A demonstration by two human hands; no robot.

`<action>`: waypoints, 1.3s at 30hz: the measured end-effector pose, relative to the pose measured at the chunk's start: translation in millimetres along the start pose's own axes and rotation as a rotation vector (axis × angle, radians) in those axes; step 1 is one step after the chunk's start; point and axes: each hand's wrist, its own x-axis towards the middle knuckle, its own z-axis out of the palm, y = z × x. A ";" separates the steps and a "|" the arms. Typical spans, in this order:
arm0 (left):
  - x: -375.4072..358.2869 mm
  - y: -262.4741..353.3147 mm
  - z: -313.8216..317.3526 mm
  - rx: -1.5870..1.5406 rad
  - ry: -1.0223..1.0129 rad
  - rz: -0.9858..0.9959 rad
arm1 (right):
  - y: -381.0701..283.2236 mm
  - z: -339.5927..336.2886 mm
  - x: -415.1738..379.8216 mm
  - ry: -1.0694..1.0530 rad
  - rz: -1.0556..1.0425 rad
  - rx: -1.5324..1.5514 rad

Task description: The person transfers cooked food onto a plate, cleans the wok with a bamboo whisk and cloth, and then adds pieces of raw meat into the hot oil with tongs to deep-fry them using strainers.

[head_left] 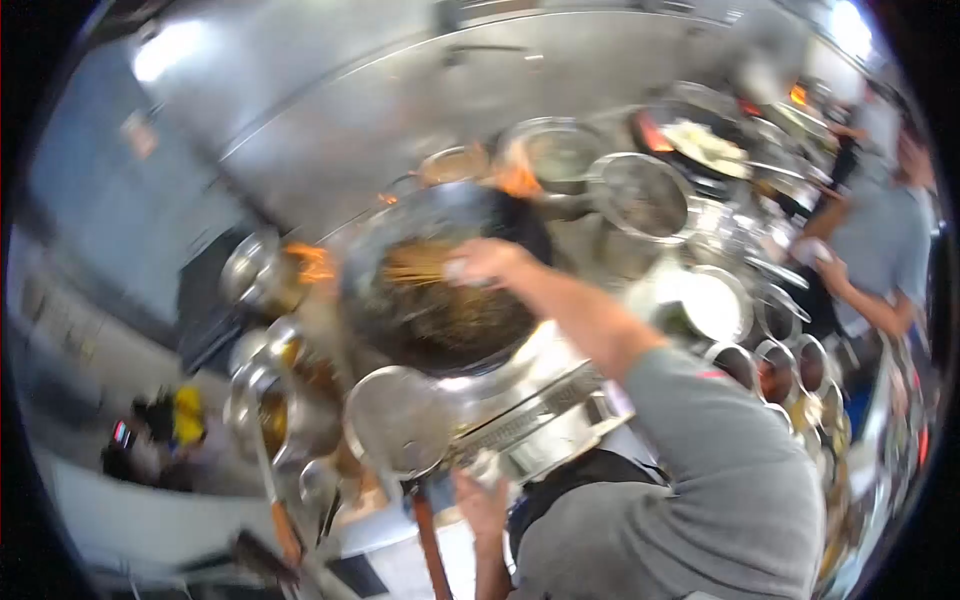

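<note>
My right hand [490,262] reaches over a large dark wok [500,335] and is closed round a bamboo brush [415,262]. The bristles reach down into the wok, where dark liquid shows, smeared by motion. My left hand [482,508] is low in front of my body, its fingers bent around a crumpled whitish cloth [488,468]. Left of that hand is a round metal strainer [400,420], with a brown handle [430,540] pointing towards me.
Flames [312,262] burn beside the wok. Metal pots [265,275] stand left, and a ladle's wooden handle [286,532] sticks out. Right are a mesh strainer [640,198], a white bowl [715,305] and several seasoning containers [775,370]. A co-worker [870,240] stands by another wok [690,135].
</note>
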 end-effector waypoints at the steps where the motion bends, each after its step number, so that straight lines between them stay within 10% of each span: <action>1: 9.3 -10.9 7.2 -0.026 0.007 0.001 | -8.6 15.1 -7.2 0.037 0.042 0.170; 5: 24.3 -28.5 12.4 -0.137 -0.108 -0.025 | -29.8 40.9 -42.1 -0.095 -0.102 -0.166; 7: 17.0 -36.4 9.9 -0.761 -0.118 -0.140 | -2.0 17.5 -48.1 -0.373 -0.050 -0.050; 9: -2.2 -34.6 -14.7 -1.044 -0.115 -0.600 | 14.4 -32.6 -74.7 -0.522 -0.015 -0.267; 12: 6.1 35.4 -59.8 -1.561 -0.242 -0.148 | 12.8 -90.4 -70.2 -0.421 -0.047 -1.008; 13: 17.1 3.0 -51.9 -2.389 -0.553 -0.602 | 30.9 -90.3 -38.7 -0.339 -0.093 -1.300; 15: 35.3 -44.3 -42.9 -3.678 -1.338 -2.022 | 42.5 -69.0 1.8 0.192 0.016 -0.886; 16: 36.3 -43.0 -43.9 -3.666 -1.339 -2.031 | 35.1 -50.4 13.2 0.295 0.035 -0.690; 21: 22.1 2.0 -70.6 -1.943 -0.092 -0.445 | 42.8 -1.4 -1.3 0.076 -0.127 -0.516; 23: 16.1 34.3 -94.1 -1.942 -0.181 -0.359 | 44.0 -44.6 -11.2 -0.018 -0.155 -0.658; 26: 26.5 21.2 -78.6 -0.804 -0.176 0.115 | 30.8 -40.6 21.0 0.021 -0.042 -0.538; 30: 86.6 97.1 -49.3 -1.657 -0.032 -0.468 | 3.2 43.5 7.2 0.012 -0.095 -0.302; 33: 131.5 119.3 -53.1 -1.612 -0.500 -0.522 | -3.0 17.0 -53.2 -0.189 -0.125 -0.231; 36: 145.0 139.7 -40.5 -1.462 -0.478 -0.604 | 26.6 -46.6 -86.8 -0.489 -0.217 -0.387; 39: 151.8 131.2 -35.0 -1.396 -0.554 -0.552 | 56.9 -106.8 -80.4 -0.342 -0.429 -1.015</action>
